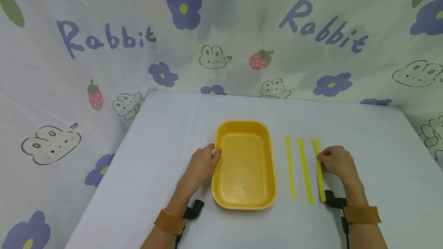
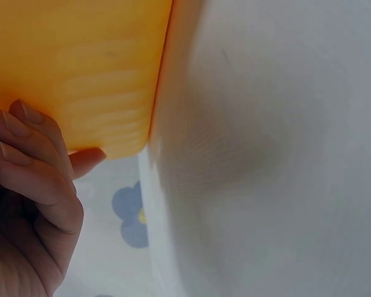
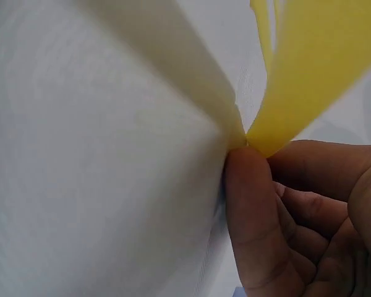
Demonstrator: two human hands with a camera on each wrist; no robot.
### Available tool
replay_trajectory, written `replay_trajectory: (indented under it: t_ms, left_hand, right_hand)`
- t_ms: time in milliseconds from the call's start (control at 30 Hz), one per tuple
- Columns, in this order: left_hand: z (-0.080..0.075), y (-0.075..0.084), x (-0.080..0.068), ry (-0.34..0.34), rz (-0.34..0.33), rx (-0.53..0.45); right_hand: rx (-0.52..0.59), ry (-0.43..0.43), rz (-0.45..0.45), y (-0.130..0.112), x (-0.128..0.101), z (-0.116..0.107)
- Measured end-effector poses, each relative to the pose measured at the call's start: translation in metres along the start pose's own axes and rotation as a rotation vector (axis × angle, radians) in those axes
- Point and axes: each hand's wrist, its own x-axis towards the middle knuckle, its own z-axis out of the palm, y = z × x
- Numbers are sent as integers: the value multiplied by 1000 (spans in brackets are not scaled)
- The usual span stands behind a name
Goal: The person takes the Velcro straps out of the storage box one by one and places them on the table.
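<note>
Three yellow straps lay side by side on the white table (image 1: 363, 133), right of a yellow tray (image 1: 273, 164). The right hand (image 1: 337, 162) pinched the rightmost strap (image 1: 320, 180), seemingly between thumb and forefinger. The left hand (image 1: 202, 164) curled its fingers (image 2: 31, 167) on the tray's left rim.

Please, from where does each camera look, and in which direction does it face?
Head: above, facing forward and down at the table, tray, three straps; both hands and forearms show.
Left wrist: beside the left hand, facing the tray wall; fingers show.
Right wrist: beside the right hand, facing its pinched strap.
Head and left wrist share the tray.
</note>
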Motion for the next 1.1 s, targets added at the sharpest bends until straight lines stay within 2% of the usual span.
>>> replay_trajectory:
  t_ms: [633, 1000, 1100]
  left_hand:
    - [0, -1, 1, 6, 17, 5]
    - [0, -2, 2, -1, 6, -2]
    - [0, -2, 2, 0, 1, -7]
  right_hand:
    - [-62, 49, 29, -2, -3, 2]
    - [-68, 49, -6, -5, -9, -3]
    - [-72, 74, -34, -8, -10, -5]
